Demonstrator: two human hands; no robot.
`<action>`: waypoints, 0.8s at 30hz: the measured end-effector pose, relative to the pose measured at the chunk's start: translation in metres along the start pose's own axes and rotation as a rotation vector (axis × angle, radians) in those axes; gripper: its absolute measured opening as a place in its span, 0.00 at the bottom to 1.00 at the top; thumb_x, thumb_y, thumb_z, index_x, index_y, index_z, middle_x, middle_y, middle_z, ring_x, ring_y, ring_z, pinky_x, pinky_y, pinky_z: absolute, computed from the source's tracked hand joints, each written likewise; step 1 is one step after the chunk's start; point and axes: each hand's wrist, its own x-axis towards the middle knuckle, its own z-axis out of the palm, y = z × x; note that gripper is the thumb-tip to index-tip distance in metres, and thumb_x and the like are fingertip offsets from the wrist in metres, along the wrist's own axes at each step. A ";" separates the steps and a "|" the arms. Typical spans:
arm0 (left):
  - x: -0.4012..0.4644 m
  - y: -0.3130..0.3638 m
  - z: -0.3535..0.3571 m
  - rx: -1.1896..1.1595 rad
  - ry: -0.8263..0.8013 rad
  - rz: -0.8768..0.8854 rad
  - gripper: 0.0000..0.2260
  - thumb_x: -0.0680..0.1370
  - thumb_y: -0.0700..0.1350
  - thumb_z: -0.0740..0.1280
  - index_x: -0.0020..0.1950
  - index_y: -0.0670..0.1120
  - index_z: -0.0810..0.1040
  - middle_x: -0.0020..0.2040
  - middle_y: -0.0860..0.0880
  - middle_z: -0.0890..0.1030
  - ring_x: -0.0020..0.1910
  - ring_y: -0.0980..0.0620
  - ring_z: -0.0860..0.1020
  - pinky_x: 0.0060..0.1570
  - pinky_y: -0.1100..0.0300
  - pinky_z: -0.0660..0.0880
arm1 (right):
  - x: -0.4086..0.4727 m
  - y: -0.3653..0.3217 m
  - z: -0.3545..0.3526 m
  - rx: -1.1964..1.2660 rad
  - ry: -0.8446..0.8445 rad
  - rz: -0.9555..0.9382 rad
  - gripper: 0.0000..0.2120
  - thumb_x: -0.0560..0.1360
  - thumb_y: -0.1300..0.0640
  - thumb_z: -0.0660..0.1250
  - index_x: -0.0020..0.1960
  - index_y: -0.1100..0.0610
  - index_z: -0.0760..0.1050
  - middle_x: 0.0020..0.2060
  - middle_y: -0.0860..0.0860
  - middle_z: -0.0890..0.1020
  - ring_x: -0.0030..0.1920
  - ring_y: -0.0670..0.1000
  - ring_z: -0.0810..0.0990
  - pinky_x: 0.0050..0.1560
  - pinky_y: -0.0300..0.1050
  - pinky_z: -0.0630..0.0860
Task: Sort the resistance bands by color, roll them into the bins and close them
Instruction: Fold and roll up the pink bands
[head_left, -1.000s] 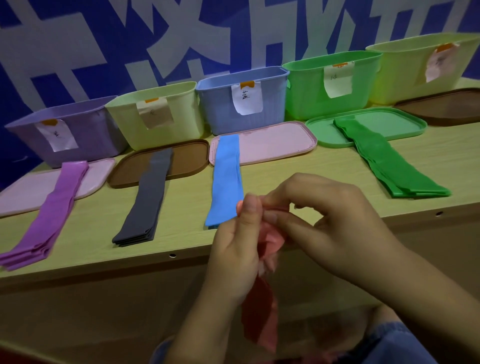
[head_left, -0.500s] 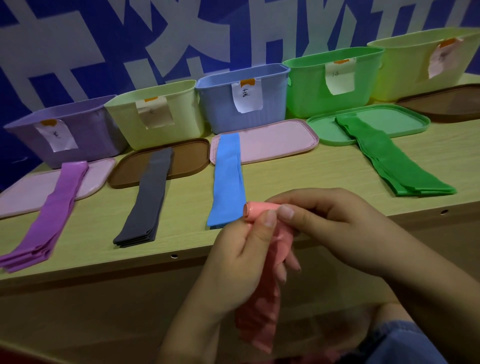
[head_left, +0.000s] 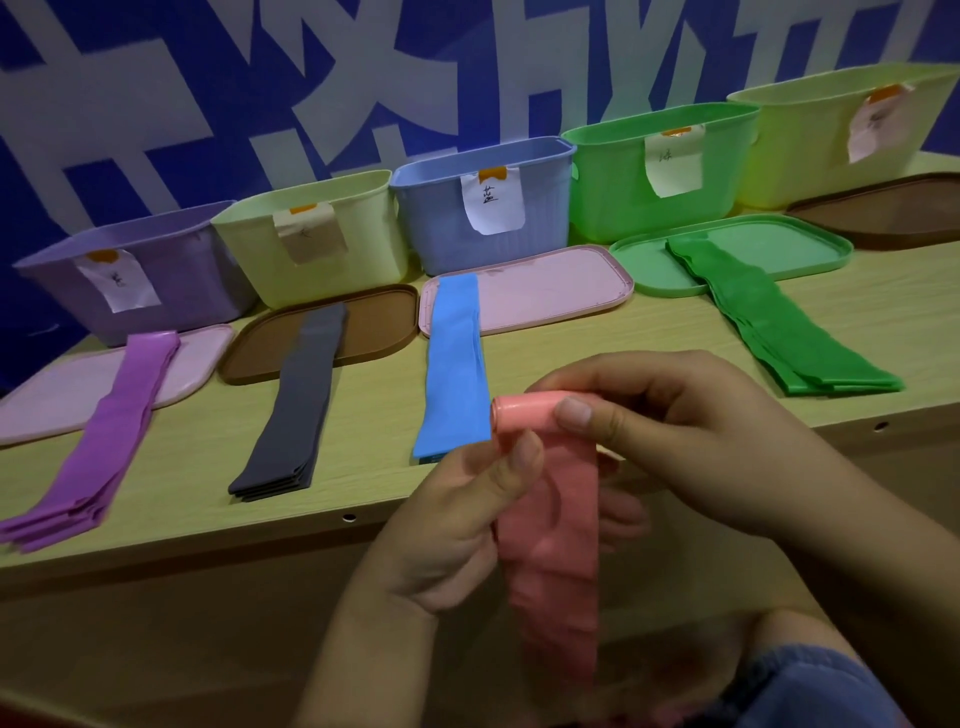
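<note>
both hands (head_left: 597, 457) pinch pink band (head_left: 550, 519) — rolled top | off table (head_left: 675, 338) front edge

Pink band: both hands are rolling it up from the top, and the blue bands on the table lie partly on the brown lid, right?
Not quite. The head view shows the blue bands lying partly on the pink lid, not the brown one. The rest holds: the left hand and right hand are rolling the pink band from its top.

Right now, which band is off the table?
The pink band: both the left hand and right hand hold it, top rolled; the purple, grey, blue and green ones lie flat.
</note>
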 end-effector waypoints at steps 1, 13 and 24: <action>0.000 -0.002 0.001 0.038 -0.003 -0.021 0.24 0.68 0.58 0.73 0.53 0.40 0.82 0.44 0.38 0.84 0.44 0.42 0.84 0.45 0.52 0.80 | 0.001 -0.003 -0.002 0.030 0.007 0.003 0.07 0.72 0.47 0.68 0.47 0.46 0.82 0.39 0.50 0.84 0.40 0.52 0.82 0.40 0.44 0.80; 0.002 -0.009 0.012 0.601 0.295 0.357 0.27 0.67 0.75 0.58 0.35 0.54 0.81 0.25 0.53 0.73 0.26 0.60 0.73 0.29 0.68 0.69 | 0.010 0.003 0.009 -0.205 0.233 -0.213 0.08 0.72 0.52 0.68 0.49 0.50 0.82 0.40 0.38 0.83 0.43 0.37 0.81 0.43 0.31 0.75; 0.005 -0.021 0.003 0.388 0.396 0.318 0.33 0.61 0.80 0.53 0.30 0.54 0.83 0.29 0.50 0.81 0.32 0.52 0.81 0.35 0.60 0.78 | 0.000 0.011 0.022 -0.045 0.153 -0.073 0.10 0.68 0.53 0.69 0.48 0.45 0.82 0.40 0.40 0.85 0.40 0.43 0.83 0.42 0.47 0.81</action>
